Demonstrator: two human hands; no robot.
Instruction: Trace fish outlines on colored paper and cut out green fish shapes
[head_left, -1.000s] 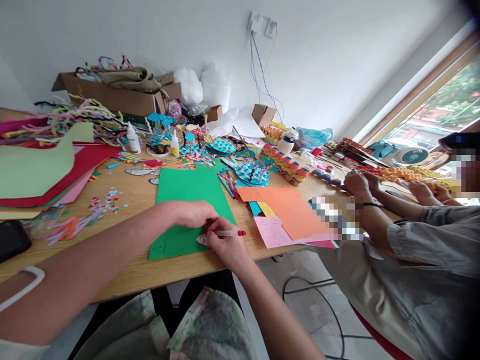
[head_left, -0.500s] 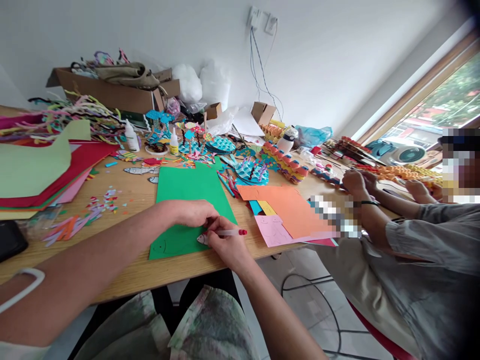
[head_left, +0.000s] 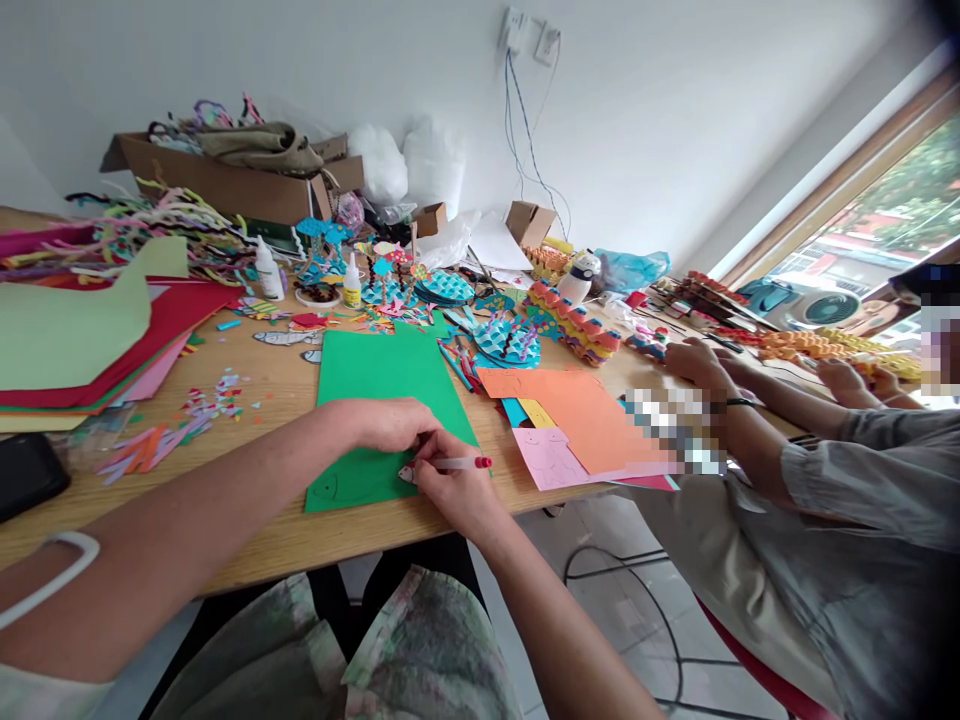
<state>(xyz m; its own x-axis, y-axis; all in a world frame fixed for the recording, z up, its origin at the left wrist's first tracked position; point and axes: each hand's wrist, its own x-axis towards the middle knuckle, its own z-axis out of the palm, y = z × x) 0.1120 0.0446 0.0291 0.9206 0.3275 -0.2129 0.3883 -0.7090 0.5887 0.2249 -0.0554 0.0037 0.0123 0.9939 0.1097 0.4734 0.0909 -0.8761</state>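
Observation:
A green paper sheet point(head_left: 382, 375) lies at the table's front edge, with a fish outline drawn at its lower left. In my right hand point(head_left: 454, 485) is a pen point(head_left: 465, 463) with a red end, pinched between the fingers above the sheet. A small paper fish point(head_left: 406, 474) shows beside those fingertips, flat on the green paper. My left hand point(head_left: 397, 425) rests on the sheet, its fingers bent down and touching the right hand; their tips are hidden, so what they press or hold cannot be made out.
Orange paper point(head_left: 600, 420) and pink paper point(head_left: 544, 455) lie to the right. Stacked coloured sheets point(head_left: 67, 335), paper scraps point(head_left: 154, 445) and a black phone point(head_left: 30, 475) are on the left. Glue bottles point(head_left: 268, 272) and crafts stand behind. Another person's hands point(head_left: 701, 365) work at the right.
The view has shifted slightly. My hands stay together on the green paper, the pen still in the right one. The other person's hands have moved a little left.

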